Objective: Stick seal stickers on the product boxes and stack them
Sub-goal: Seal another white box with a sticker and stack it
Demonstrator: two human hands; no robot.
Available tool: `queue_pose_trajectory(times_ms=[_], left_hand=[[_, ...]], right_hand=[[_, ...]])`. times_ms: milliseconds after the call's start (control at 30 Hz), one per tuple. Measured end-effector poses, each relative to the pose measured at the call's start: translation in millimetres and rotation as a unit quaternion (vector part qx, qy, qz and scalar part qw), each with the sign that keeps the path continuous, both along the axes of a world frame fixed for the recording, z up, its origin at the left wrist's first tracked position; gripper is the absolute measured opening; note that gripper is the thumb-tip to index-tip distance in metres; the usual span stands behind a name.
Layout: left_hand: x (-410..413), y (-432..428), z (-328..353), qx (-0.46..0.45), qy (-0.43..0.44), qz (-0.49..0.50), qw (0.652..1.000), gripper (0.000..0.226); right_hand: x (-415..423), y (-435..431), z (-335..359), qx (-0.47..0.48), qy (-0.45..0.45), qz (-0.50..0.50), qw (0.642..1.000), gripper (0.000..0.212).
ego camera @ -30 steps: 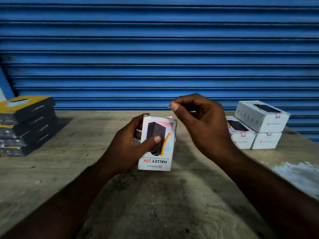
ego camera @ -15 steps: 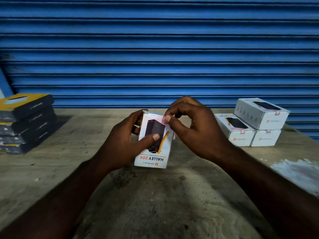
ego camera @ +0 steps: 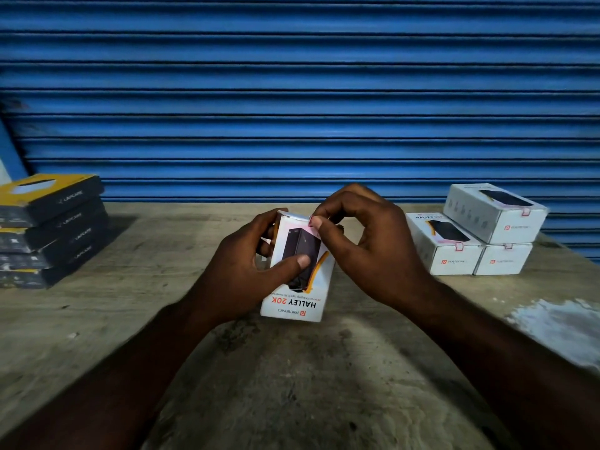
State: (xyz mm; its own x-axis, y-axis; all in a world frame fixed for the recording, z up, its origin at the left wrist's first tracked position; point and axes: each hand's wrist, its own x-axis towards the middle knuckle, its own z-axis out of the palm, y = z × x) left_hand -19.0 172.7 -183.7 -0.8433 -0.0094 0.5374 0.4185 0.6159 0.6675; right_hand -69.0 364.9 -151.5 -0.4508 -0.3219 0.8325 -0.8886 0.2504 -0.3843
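Now, over the worn wooden table point(ego camera: 292, 401), my left hand point(ego camera: 242, 274) is gripping a white cardboard product box point(ego camera: 300, 302) on end, thumb lying across its printed front, fingers wrapping behind. My right hand point(ego camera: 370, 248), wrist arching, is pinching a small pink seal sticker point(ego camera: 312, 221) against the box's top edge. Three sealed white boxes point(ego camera: 454, 258) are sitting stacked on the table to my right.

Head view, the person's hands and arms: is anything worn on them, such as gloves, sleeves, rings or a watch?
Nothing worn shows. The left hand and right hand are bare, without gloves or rings. The left forearm and right forearm are uncovered to the frame's edge: no sleeve, watch or band. Visible nails are short.
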Motion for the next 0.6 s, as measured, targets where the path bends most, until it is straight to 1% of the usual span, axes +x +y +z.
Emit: queue_pose_trajectory(times_ms=[133, 233, 367, 600], left_hand=[[0.5, 0.9, 1.8, -0.001, 0.004, 0.006, 1.0, 0.057], [1.5, 2.0, 2.7, -0.001, 0.007, 0.014, 1.0, 0.058], [1.1, 1.2, 3.7, 0.004, 0.019, 0.026, 0.999, 0.046], [-0.7, 3.1, 0.3, 0.002, 0.011, 0.029, 1.0, 0.063]], right_hand=[[1.8, -1.1, 0.7, -0.021, -0.03, 0.009, 0.999, 0.006], [3.7, -0.7, 1.8, -0.037, -0.056, 0.021, 0.998, 0.006], [4.7, -0.4, 2.6, -0.043, -0.072, 0.024, 0.996, 0.006], [1.0, -1.5, -0.5, -0.029, -0.048, 0.001, 0.998, 0.004]])
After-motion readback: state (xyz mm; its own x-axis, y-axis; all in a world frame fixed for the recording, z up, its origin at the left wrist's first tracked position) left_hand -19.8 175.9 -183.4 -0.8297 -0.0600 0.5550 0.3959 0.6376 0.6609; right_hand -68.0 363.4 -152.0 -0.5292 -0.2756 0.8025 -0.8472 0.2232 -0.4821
